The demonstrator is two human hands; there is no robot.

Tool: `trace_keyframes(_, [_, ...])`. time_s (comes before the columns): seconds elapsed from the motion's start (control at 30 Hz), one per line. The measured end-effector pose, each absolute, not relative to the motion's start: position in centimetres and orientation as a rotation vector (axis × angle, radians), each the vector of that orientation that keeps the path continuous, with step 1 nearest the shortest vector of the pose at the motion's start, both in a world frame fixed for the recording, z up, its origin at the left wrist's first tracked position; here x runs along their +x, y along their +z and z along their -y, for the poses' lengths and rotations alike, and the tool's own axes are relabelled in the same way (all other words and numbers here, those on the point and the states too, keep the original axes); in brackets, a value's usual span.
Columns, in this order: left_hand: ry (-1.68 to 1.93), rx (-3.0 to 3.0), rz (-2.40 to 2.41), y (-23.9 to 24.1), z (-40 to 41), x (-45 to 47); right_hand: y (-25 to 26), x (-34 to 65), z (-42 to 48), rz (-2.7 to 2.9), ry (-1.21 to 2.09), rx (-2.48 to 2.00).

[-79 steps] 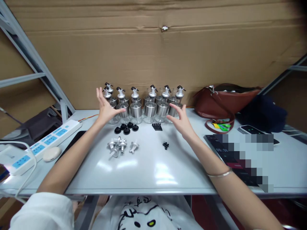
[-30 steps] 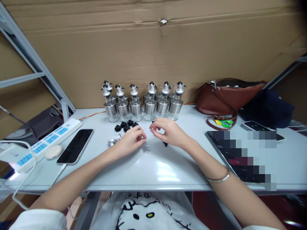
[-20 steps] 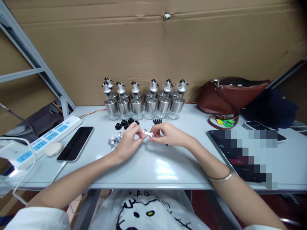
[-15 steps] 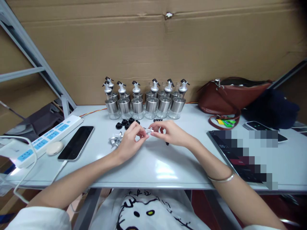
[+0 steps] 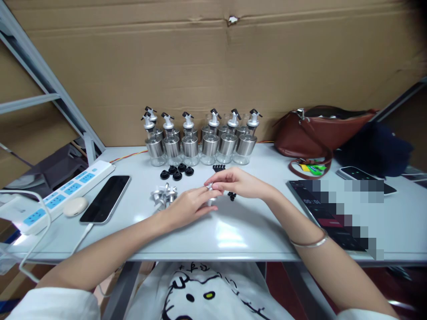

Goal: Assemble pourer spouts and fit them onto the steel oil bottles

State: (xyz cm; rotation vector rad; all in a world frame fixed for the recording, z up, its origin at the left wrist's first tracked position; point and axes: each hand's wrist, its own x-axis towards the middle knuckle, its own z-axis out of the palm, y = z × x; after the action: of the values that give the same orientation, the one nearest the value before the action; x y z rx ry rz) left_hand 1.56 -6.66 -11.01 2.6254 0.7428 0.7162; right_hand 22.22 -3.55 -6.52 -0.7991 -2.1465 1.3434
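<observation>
My left hand (image 5: pixel 191 204) is closed around a small silver pourer spout (image 5: pixel 211 201), which its fingers mostly cover. From the other side my right hand (image 5: pixel 238 183) pinches the top of the same spout, the fingertips of both hands meeting there. Beside my left wrist lies a pile of loose silver spouts (image 5: pixel 163 195). Several black rubber stoppers (image 5: pixel 177 176) sit behind it. Beyond my right hand is a row of thin black pieces (image 5: pixel 219 167), and small black parts (image 5: pixel 231 196) lie just under that hand.
Glass bottles with steel bands (image 5: pixel 211 146) stand along the cardboard wall (image 5: pixel 213 66), the front ones fitted with pourers. At left are a power strip (image 5: pixel 66 191), a phone (image 5: pixel 106 198) and a round white case (image 5: pixel 75 206). A brown bag (image 5: pixel 290 138) and a tablet (image 5: pixel 313 209) are at right.
My left hand has moved right and turned its back upward, its fingers now over the spout. The black stoppers and silver spouts behind it show more fully.
</observation>
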Motion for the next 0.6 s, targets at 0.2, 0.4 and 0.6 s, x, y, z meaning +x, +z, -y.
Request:
trace_keyframes(0.2, [0.617, 2.7, -0.768, -11.5, 7.3, 1.9, -6.3, 23.5, 2.8, 2.371, 0.971, -1.06])
trace_keyframes(0.4, [0.358, 2.834, -0.764, -11.1, 7.7, 2.4, -6.1, 24.7, 2.0, 2.607, 0.837, -1.428])
trace_keyframes(0.6, [0.361, 2.886, -0.782, -11.0, 7.8, 2.4, -6.2, 24.7, 2.1, 2.596, 0.832, -1.472])
